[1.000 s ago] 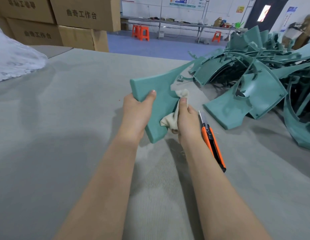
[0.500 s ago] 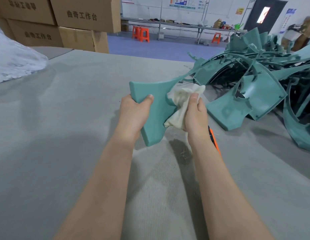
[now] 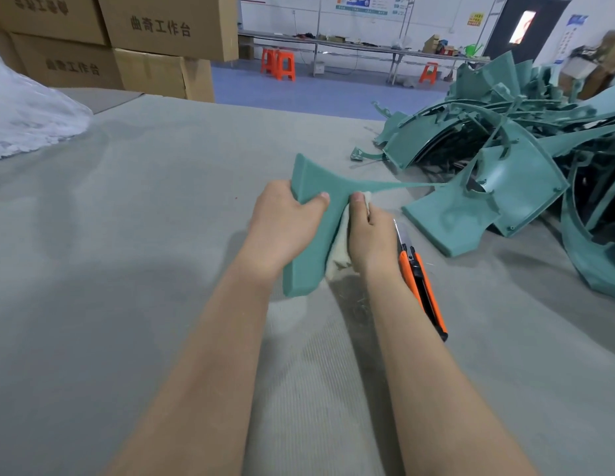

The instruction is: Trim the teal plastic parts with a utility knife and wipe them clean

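My left hand (image 3: 285,223) grips a curved teal plastic part (image 3: 314,235) by its left edge, thumb on top, holding it just above the table. My right hand (image 3: 366,235) pinches a cream cloth (image 3: 338,259) against the part's right edge; most of the cloth is hidden behind the hand and the part. The part's thin far tip reaches toward the pile on the right. An orange and black utility knife (image 3: 421,286) lies on the table just right of my right wrist, its blade extended and pointing away from me.
A large heap of teal plastic parts (image 3: 512,166) fills the right side of the grey cloth-covered table (image 3: 145,235). Cardboard boxes (image 3: 134,42) stand at the back left, beside a white plastic bag (image 3: 28,115). Small plastic shavings lie under my right forearm.
The part has tipped flatter and its top edge now faces me. My right hand slid the cloth back down along the part's right edge toward me, uncovering the knife again.
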Demonstrator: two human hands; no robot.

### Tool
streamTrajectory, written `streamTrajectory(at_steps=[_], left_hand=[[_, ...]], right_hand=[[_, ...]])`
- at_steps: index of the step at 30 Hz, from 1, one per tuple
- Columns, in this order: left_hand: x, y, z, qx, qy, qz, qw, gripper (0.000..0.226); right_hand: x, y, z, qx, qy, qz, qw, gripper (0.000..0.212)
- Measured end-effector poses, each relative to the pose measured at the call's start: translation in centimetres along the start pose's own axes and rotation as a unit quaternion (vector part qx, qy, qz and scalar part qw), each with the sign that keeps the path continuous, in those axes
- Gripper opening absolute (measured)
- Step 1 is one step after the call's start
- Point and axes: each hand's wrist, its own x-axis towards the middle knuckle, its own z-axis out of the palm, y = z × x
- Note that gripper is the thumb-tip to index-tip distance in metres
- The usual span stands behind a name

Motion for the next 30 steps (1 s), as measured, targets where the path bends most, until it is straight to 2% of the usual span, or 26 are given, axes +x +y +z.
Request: streamTrajectory(at_steps=[3, 4, 8, 10, 12, 14, 15, 18, 20, 21, 23, 25, 30], left_hand=[[0.3, -0.4, -0.5, 0.003, 0.028, -0.006, 1.000, 0.012], [0.4, -0.5, -0.8, -0.003, 0.028, -0.011, 1.000, 0.012], [0.2, -0.5, -0.8, -0.040, -0.019, -0.020, 0.999, 0.017], [0.1, -0.5, -0.3, -0.019, -0.024, -0.003, 1.000, 0.015], [0.1, -0.6, -0.1, -0.004, -0.016, 0.012, 1.000, 0.015], [0.3, -0.9, -0.2, -0.049, 0.008, -0.002, 0.999, 0.015], [0.4, -1.0, -0.3, -0.094, 0.026, -0.020, 0.995, 0.014], [0.8, -1.3, -0.3, -0.204, 0.072, -0.045, 0.975, 0.008], [0.9, -1.4, -0.3, -0.242, 0.085, -0.043, 0.966, 0.008], [1.0, -1.4, -0.3, -0.255, 0.086, -0.043, 0.962, 0.009], [1.0, -1.4, -0.4, -0.287, 0.069, -0.045, 0.955, 0.009], [0.9, -1.2, -0.2, -0.297, 0.051, -0.047, 0.952, 0.010], [0.6, -0.8, 0.7, -0.240, 0.072, -0.022, 0.968, 0.015]], right_hand=[[-0.3, 0.0, 0.2, 0.005, -0.073, -0.028, 0.997, 0.031], [-0.3, 0.1, 0.4, -0.017, -0.077, -0.043, 0.996, 0.032], [0.1, 0.3, 0.4, -0.085, -0.014, -0.027, 0.996, 0.045], [0.2, 0.6, 0.2, -0.026, 0.009, 0.004, 1.000, 0.048], [0.3, 0.8, 0.0, 0.087, 0.033, 0.080, 0.992, 0.048], [0.8, 0.6, -0.5, 0.242, 0.029, 0.189, 0.951, 0.045], [1.0, 0.7, -0.9, 0.289, 0.016, 0.214, 0.933, 0.042], [0.9, 0.6, -1.0, 0.251, -0.061, 0.178, 0.950, 0.030], [0.2, 0.4, -0.3, 0.201, -0.106, 0.095, 0.969, 0.018], [-0.1, 0.0, 0.1, 0.176, -0.104, 0.056, 0.977, 0.013], [-0.1, -0.5, 0.4, 0.119, -0.039, 0.026, 0.992, 0.029], [0.1, -0.6, 0.1, 0.110, 0.015, 0.048, 0.993, 0.043], [-0.5, -0.9, 0.2, 0.252, 0.012, 0.147, 0.956, 0.045]])
